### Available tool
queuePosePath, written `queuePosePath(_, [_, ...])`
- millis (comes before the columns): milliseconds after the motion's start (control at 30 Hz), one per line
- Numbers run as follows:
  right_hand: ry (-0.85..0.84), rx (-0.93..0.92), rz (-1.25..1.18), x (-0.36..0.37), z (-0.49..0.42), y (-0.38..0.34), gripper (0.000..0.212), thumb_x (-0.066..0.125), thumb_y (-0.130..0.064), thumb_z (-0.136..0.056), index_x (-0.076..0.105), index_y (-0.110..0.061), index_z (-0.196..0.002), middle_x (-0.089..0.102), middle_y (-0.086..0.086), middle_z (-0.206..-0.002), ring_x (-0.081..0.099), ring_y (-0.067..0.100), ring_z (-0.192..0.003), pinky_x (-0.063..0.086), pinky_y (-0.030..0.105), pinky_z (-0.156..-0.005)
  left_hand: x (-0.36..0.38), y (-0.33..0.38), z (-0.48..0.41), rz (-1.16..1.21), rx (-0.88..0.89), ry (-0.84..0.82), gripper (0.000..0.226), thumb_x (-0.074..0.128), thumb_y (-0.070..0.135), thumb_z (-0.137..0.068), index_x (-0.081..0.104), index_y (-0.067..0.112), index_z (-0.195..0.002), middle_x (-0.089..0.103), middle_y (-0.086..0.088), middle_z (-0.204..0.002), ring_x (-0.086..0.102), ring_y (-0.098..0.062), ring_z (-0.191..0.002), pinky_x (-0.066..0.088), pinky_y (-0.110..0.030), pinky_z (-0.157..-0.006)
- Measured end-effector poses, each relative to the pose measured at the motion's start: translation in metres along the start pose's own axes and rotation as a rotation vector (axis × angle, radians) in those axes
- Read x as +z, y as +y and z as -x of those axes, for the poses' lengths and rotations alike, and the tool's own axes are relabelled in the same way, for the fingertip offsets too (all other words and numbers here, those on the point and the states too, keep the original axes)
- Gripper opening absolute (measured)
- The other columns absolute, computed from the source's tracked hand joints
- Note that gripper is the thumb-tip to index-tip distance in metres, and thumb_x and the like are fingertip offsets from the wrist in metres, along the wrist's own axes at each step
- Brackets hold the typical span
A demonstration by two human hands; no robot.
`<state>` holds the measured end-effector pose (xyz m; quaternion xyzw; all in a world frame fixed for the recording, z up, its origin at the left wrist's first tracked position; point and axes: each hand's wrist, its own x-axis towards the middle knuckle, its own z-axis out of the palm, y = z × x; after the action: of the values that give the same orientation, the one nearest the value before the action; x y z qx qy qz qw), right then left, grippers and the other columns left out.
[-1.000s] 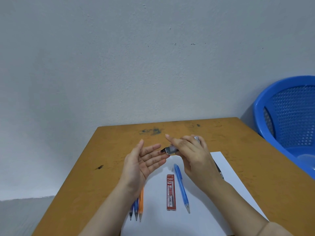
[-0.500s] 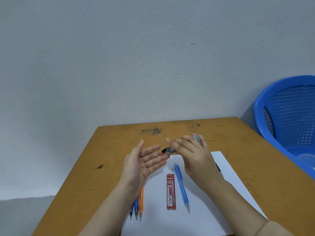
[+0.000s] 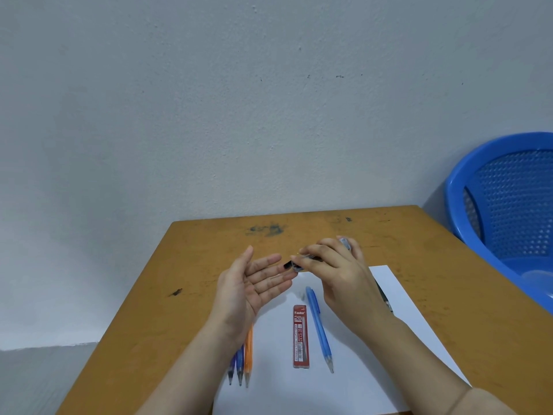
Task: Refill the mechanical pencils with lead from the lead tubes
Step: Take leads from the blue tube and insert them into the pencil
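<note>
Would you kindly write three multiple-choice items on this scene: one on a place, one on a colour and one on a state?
1. Where does the red tube lie?
A. On the paper, just left of the lone blue pencil
B. In the basket
C. On bare wood

2. Three pencils lie by the left wrist. Two are blue; what colour is the third?
A. Green
B. Orange
C. Black

3. How is the left hand?
A. Clenched in a fist
B. Gripping a pencil
C. Open, palm up

Answers:
1 A: the red tube lies flat on the white sheet, beside the blue pencil.
2 B: the rightmost of the three is orange.
3 C: its fingers are straight, below the tip of the grey tube that the right hand grips.
</note>
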<state>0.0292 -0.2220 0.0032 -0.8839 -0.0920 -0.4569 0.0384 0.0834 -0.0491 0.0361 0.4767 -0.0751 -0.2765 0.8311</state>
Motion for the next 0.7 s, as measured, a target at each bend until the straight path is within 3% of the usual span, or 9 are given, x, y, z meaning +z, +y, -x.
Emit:
queuePosePath(367, [-0.002,0.094,-0.075,0.0027,0.0017,0.001,0.046,0.036,-0.006,-0.083,0.07,-0.019,-0.112,0.067,-0.003,-0.106,0.052,0.014,-0.105,0.037,0.043,-0.095,-0.0002,-0.0006,-0.001,-0.065,0.076,0.011,0.035,0.048,0.026,-0.095,0.062,-0.004,-0.108,0.07,-0.023,-0.098,0.07,-0.033,-0.093,0.058,-0.036,-0.079])
queuePosePath(700, [0.049,0.148,-0.12,0.0029,0.0023,0.004,0.047,0.038,-0.004,-0.082,0.069,-0.021,-0.112,0.066,-0.006,-0.106,0.052,0.012,-0.104,0.04,0.047,-0.091,-0.0047,-0.0058,-0.0026,-0.559,0.431,0.076,0.016,0.073,0.007,-0.078,0.072,0.016,-0.091,0.075,0.004,-0.085,0.071,-0.013,-0.084,0.055,-0.019,-0.074])
